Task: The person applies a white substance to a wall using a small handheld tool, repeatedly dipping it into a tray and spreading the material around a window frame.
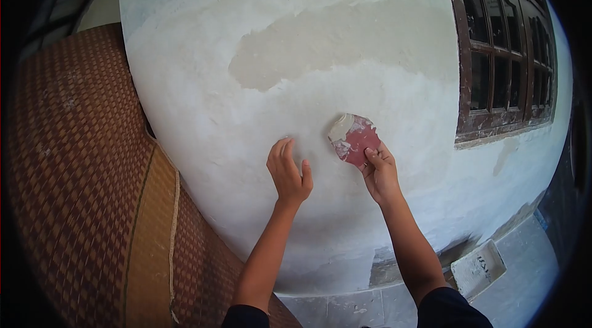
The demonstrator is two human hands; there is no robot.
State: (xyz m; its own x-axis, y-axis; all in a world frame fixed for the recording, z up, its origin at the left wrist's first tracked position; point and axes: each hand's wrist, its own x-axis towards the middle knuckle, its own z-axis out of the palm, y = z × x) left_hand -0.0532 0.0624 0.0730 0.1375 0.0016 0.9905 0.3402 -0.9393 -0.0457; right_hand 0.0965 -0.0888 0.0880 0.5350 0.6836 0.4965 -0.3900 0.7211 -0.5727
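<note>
Hands on plastered wall (296,112), left of window (499,62).
R hand (379,174) grips red scraper (353,138) w/ plaster; L hand (288,174) open, flat on wall. Tray (478,268) below window: writing illegible.

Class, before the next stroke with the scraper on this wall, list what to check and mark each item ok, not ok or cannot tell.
1. Right hand has a grip on the red scraper: ok.
2. Blade lies against the white wall: ok.
3. Left hand flat on the wall, apart from the blade: ok.
4. Plaster on the blade: ok, some shows.
5. Bare patch covered: not ok.
6. Plaster wet: cannot tell.
</note>
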